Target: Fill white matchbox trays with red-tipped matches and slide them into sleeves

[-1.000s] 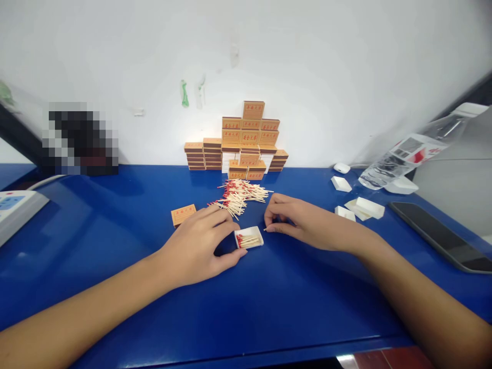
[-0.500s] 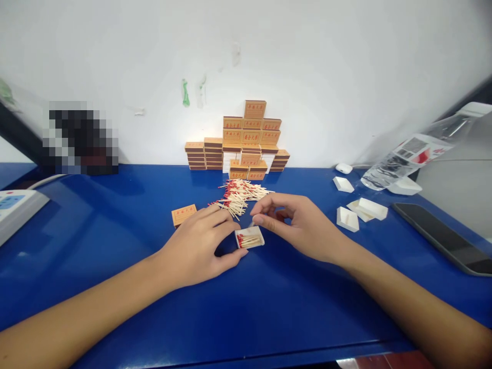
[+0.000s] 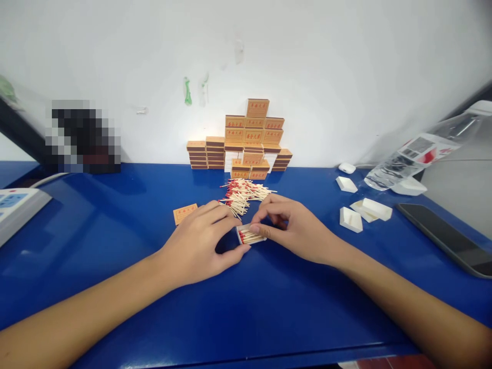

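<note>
My left hand (image 3: pixel 202 243) holds a small white matchbox tray (image 3: pixel 239 237) at its left end, thumb at the near side and fingers at the far side. Red-tipped matches (image 3: pixel 247 238) lie lengthwise in it, heads to the left. My right hand (image 3: pixel 298 225) reaches into the tray from the right, thumb and fingers pinched on matches there; the fingertips cover part of the tray. Just beyond both hands is a loose pile of matches (image 3: pixel 242 192). An orange matchbox sleeve (image 3: pixel 185 213) lies left of my left hand.
Orange matchboxes (image 3: pixel 253 136) are stacked against the wall. At right are white trays (image 3: pixel 350 219), a white earbud case (image 3: pixel 347 167), a leaning plastic bottle (image 3: pixel 418 148) and a phone (image 3: pixel 446 236). A white power strip (image 3: pixel 23 207) sits at left on the blue table (image 3: pixel 246 312).
My right hand has moved down and slightly left onto the tray. More matches now show in the tray. My left hand stays at the tray's left end.
</note>
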Available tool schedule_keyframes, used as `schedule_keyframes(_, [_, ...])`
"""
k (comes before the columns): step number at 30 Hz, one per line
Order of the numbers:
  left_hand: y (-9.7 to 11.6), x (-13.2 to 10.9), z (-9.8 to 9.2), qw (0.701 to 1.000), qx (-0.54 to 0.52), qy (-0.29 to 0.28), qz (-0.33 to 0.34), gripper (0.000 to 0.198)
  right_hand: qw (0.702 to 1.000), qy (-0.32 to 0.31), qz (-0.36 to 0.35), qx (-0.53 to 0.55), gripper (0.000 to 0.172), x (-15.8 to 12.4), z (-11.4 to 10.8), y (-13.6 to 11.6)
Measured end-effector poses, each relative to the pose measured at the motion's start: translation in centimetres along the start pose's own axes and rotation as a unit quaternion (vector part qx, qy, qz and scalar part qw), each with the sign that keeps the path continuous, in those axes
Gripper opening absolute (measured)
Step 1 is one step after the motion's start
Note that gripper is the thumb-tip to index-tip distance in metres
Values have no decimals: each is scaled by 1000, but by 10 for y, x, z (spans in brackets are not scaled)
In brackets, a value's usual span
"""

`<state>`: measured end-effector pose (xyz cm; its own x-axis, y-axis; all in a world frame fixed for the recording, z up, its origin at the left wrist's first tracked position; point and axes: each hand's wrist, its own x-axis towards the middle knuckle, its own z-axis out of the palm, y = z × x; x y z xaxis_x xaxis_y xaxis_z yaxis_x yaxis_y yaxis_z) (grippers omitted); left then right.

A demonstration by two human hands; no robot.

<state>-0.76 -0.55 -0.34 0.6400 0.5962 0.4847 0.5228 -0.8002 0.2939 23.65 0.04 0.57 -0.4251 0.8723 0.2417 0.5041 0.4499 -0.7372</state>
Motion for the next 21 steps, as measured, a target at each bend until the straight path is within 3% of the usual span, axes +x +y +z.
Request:
schedule_keyframes(6, [1, -1, 0, 999, -28, -17, 34, 23, 996, 58, -14, -72, 19, 8, -5, 9])
schedule_keyframes(9, [6, -2, -2, 995, -64, 11, 80, 25, 988, 90, 37, -118, 29, 21, 1, 12])
schedule_keyframes(13, [8, -3, -1, 991, -61, 14, 117, 25, 979, 82, 117, -142, 38, 39, 14, 9])
schedule_keyframes(21, [4, -3, 0, 992, -41, 17, 115, 25, 981, 49, 129, -134, 24, 42, 14, 15])
